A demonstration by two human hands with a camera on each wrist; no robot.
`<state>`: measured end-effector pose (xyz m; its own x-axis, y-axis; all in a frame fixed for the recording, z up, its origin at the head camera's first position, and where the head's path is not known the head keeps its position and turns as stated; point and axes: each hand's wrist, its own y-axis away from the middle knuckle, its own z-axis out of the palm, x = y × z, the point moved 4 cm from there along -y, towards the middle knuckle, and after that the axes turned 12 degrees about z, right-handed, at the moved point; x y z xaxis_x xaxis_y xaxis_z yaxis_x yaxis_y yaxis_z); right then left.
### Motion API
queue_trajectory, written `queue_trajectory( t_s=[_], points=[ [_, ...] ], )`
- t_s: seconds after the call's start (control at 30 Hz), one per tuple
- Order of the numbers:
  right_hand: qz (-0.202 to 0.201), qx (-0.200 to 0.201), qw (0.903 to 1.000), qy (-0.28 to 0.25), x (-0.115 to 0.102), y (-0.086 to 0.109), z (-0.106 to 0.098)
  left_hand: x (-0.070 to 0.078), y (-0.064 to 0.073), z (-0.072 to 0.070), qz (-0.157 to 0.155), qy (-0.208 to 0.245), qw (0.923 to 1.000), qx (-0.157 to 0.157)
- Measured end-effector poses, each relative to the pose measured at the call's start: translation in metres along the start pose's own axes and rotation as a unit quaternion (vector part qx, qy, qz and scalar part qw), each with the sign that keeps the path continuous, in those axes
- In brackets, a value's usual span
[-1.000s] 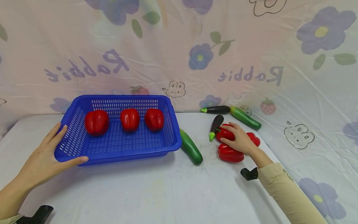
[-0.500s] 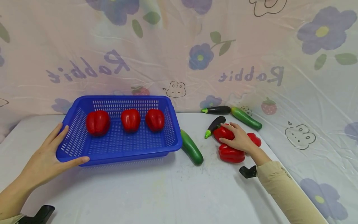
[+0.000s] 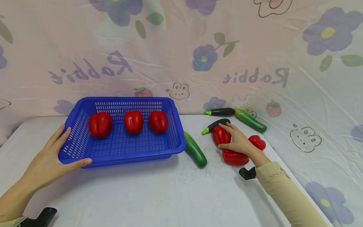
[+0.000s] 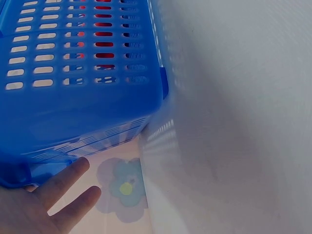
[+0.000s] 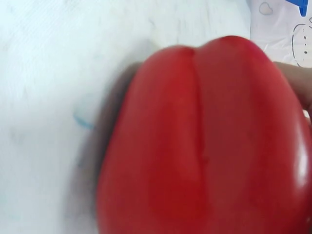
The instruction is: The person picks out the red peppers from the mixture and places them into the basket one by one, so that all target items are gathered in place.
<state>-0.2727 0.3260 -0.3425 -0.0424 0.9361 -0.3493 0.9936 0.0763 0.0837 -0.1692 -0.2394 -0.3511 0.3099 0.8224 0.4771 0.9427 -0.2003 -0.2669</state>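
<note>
My right hand curls round a red pepper on the white table, right of centre; thumb in front, fingers over the top. In the right wrist view this pepper fills the frame, with a fingertip at its right edge. My left hand rests with straight fingers against the front-left corner of a blue basket, thumb along the front wall. The left wrist view shows the basket wall and two fingers beside it. Three red peppers stand in a row inside the basket.
Two more red peppers lie under and behind my right hand. A small eggplant touches the held pepper. A cucumber lies beside the basket. Another eggplant and cucumber lie by the flowered backdrop.
My right hand has shifted the red pepper left and turned it more upright. The small eggplant beside it has swung from upright to slanting flat. The left hand and basket have stayed put.
</note>
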Motion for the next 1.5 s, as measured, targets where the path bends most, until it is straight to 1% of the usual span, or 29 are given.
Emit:
queue_trajectory(
  t_s=[0.2, 0.47, 0.77, 0.9, 1.03, 1.23, 1.37, 1.5],
  points=[
    [-0.003, 0.003, 1.0, -0.006, -0.007, -0.001, 0.003, 0.0, -0.001, 0.0, 0.001, -0.002, 1.0, 0.0],
    [-0.008, 0.02, 0.9997, -0.007, -0.012, -0.002, 0.006, -0.001, -0.001, 0.0, 0.001, -0.001, 1.0, -0.001],
    [-0.012, 0.024, 0.9994, -0.022, -0.02, -0.002, 0.006, 0.001, 0.0, -0.001, 0.004, 0.002, 1.0, 0.001],
    [-0.025, 0.032, 0.9989, -0.023, -0.027, -0.001, 0.004, 0.002, 0.0, -0.002, 0.006, 0.002, 1.0, 0.003],
    [-0.048, 0.045, 0.9976, -0.023, -0.033, 0.0, 0.003, 0.002, 0.0, -0.002, 0.011, 0.005, 0.9999, 0.006],
    [-0.079, 0.057, 0.9944, -0.04, -0.043, 0.0, 0.0, 0.003, -0.001, -0.003, 0.011, 0.006, 0.9999, 0.005],
    [-0.09, 0.064, 0.9921, -0.059, -0.052, -0.001, -0.004, 0.003, -0.001, -0.003, 0.008, 0.003, 1.0, 0.003],
    [-0.096, 0.068, 0.9909, -0.066, -0.062, -0.003, -0.007, 0.003, 0.0, -0.003, 0.009, 0.005, 0.9999, 0.004]
  ],
)
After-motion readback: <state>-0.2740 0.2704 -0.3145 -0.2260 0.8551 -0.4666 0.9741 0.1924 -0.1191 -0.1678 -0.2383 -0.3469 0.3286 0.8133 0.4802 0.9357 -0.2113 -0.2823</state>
